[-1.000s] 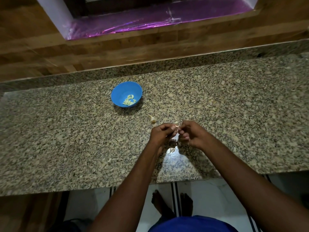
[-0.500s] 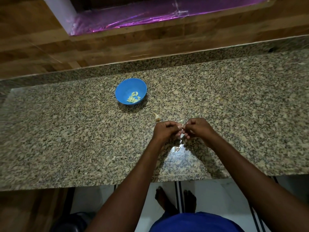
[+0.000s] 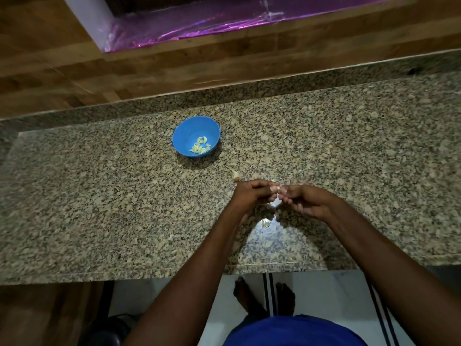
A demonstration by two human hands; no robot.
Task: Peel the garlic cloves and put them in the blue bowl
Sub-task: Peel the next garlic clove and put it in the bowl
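Both hands are up over the speckled granite table [image 3: 99, 208], meeting fingertip to fingertip. The left hand [image 3: 252, 194] and right hand [image 3: 305, 202] each have their fingers curled in, pinching the same little garlic clove [image 3: 276, 188] between them (only a pale sliver of it shows, so can't tell how much skin is on it). The blue bowl [image 3: 189, 132] sits farther back on the table, to the left of the hands and well apart from them, with a small heap of peeled cloves [image 3: 200, 147] in the bottom. One unpeeled clove [image 3: 235, 175] lies on the table between bowl and hands, just beside the left knuckles. A few bits of papery skin [image 3: 265, 224] lie on the table below the hands.
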